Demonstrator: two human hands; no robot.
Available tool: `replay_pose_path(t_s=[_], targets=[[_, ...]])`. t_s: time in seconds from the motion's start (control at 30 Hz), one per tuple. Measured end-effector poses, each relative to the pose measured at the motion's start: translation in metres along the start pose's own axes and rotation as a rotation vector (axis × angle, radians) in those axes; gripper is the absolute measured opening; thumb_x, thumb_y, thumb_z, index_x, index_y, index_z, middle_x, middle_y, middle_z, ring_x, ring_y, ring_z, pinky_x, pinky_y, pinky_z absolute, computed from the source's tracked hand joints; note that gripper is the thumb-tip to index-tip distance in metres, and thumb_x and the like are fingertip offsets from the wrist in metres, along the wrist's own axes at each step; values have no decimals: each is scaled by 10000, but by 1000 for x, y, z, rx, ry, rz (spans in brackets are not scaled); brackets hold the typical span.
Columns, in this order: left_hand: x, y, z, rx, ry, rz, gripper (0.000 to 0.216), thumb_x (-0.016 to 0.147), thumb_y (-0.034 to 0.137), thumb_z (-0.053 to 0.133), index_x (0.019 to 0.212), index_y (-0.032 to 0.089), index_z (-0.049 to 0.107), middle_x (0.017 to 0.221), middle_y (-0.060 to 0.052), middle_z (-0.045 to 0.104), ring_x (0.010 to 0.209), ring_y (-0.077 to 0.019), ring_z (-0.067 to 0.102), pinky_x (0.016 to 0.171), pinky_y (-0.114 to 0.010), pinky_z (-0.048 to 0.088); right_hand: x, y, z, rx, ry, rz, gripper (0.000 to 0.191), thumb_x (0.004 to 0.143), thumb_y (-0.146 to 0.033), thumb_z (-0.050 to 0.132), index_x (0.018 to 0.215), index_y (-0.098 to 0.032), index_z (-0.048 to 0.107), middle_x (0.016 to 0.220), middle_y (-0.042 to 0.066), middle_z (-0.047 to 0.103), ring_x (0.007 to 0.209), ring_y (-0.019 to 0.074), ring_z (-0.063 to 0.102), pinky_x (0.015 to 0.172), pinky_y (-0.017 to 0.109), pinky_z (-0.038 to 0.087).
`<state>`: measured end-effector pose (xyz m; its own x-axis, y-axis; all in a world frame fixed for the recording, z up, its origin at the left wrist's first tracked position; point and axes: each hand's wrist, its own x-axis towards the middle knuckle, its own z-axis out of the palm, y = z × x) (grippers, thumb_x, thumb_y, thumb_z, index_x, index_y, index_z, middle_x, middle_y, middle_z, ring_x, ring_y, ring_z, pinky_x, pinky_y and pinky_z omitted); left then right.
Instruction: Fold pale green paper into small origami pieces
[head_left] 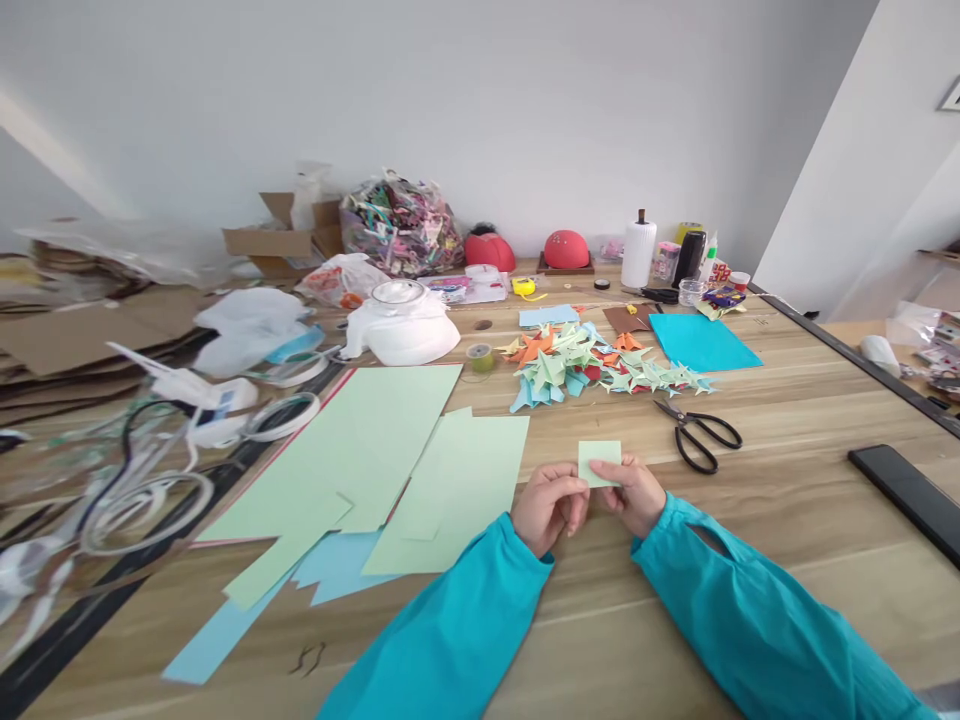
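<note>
Between my two hands is a small square of light green paper [598, 455], held above the table. My right hand [636, 494] pinches it, with the thumb lying on its front face. The fingers of my left hand [549, 503] are curled in a pinch at the square's lower left edge. Larger light green paper sheets [390, 420] lie to the left, with pale blue paper strips [231, 628] partly under them. Beyond my hands sits a pile of folded paper stars or cranes [559, 365] in green, orange and blue. Black-handled scissors [697, 436] rest right of the pile.
A black phone [909, 500] lies at the right. Bright blue paper [705, 341] is behind the scissors. A glue gun [187, 385], tape rolls [283, 416] and cables crowd the left. Along the wall stand a cardboard box [270, 243], a stuffed plastic bag [401, 225] and a white bottle [638, 255].
</note>
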<state>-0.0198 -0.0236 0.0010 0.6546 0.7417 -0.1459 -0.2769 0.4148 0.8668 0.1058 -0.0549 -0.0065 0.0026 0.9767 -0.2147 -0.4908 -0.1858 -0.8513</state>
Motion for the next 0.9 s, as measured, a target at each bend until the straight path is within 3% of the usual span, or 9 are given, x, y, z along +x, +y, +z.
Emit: replay_pose_path(t_s=[0.3,0.73,0.9], targets=[[-2,0,0,44,73,37,165,593,241,598,486,135,530,260,30,430,211,-65,320,283,-178,217,0,1,2,-24,43,12,403,542,-428,732,406,-155,468,275,-53,413,264,29,299,313,192,130],[-2,-1,1,24,65,38,146,582,233,583,488,130,542,269,15,459,206,-79,345,263,-183,232,-4,0,6,-33,24,-30,422,541,-399,746,354,-156,455,267,-47,396,270,32,296,331,205,125],[-1,5,-5,-74,54,86,122,581,217,547,503,124,557,293,7,470,228,-90,369,261,-184,239,-2,-6,1,76,7,-58,489,614,-393,695,306,-166,390,249,-53,322,268,29,253,345,214,105]])
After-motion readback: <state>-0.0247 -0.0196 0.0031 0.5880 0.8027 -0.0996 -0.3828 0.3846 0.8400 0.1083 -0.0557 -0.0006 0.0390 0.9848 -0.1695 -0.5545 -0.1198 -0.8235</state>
